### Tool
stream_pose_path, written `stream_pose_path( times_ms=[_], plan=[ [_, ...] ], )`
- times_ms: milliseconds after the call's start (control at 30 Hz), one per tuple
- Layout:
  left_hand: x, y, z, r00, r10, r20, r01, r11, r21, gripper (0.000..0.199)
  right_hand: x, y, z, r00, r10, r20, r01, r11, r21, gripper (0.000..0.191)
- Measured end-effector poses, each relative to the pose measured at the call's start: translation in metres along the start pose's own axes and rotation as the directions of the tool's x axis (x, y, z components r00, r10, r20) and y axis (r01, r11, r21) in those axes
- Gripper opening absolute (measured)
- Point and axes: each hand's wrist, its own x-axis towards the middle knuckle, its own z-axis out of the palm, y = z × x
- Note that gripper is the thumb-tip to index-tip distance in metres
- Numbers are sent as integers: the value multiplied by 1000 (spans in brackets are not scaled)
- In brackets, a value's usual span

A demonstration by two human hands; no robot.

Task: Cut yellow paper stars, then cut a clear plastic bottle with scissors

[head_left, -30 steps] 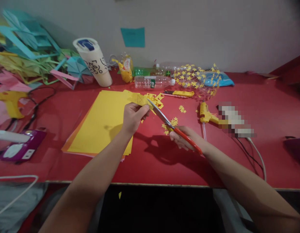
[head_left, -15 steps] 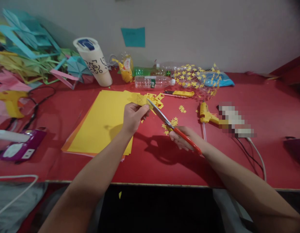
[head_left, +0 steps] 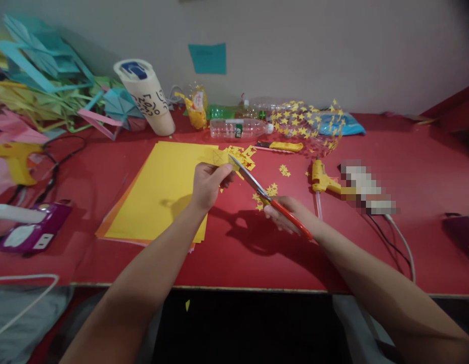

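My left hand (head_left: pixel 210 183) pinches a small piece of yellow paper (head_left: pixel 220 157) between thumb and fingers. A star outline is drawn on that paper. My right hand (head_left: pixel 285 215) grips red-handled scissors (head_left: pixel 253 181), their blade tips at the paper just beyond my left thumb. Below the left hand lies a stack of yellow sheets (head_left: pixel 154 192), with orange and pink edges showing under it. Yellow paper scraps with star-shaped holes (head_left: pixel 246 156) lie behind the blades. Small cut yellow stars (head_left: pixel 272 190) rest on the red table close to the scissors.
A yellow utility knife (head_left: pixel 282 146) and clear plastic bottles (head_left: pixel 238 129) lie at the back, near a star-covered clear bottle (head_left: pixel 298 121). A white tumbler (head_left: pixel 146 98) stands left of them. To the right are a yellow glue gun (head_left: pixel 325 179) and a corded power strip (head_left: pixel 367 187). Folded paper shapes (head_left: pixel 48 65) pile up left.
Almost nothing differs. Both hands, the paper and the scissors hold nearly the same position, with only a very slight shift of the view.
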Motion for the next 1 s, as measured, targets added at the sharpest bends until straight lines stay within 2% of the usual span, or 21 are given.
stream_pose_path(
  times_ms=[100, 267, 533, 600, 767, 1000],
  plan=[
    [-4, -1, 3, 1000, -11, 11, 11, 1000, -6, 24, 0, 0, 1, 1000, -24, 1, 24, 1000, -15, 60],
    [-12, -1, 11, 988, -116, 103, 111, 993, 45, 31, -1, 3, 1, 999, -49, 18, 48, 998, 26, 57],
    [-18, 0, 18, 983, -177, 37, 173, 980, 96, 37, -1, 5, 6, 997, -65, 37, 61, 994, 89, 61],
    [-20, -1, 20, 986, -164, -13, 164, 980, 110, 38, -4, 3, 10, 997, -66, 47, 61, 992, 107, 61],
    [-28, -7, 25, 992, -47, -113, 64, 987, 149, 39, -7, 0, 16, 995, -83, 50, 77, 991, 113, 58],
    [-30, -9, 26, 993, -31, -110, 50, 984, 169, 36, -9, -4, 21, 999, -46, 2, 46, 994, 100, 58]
  ],
)
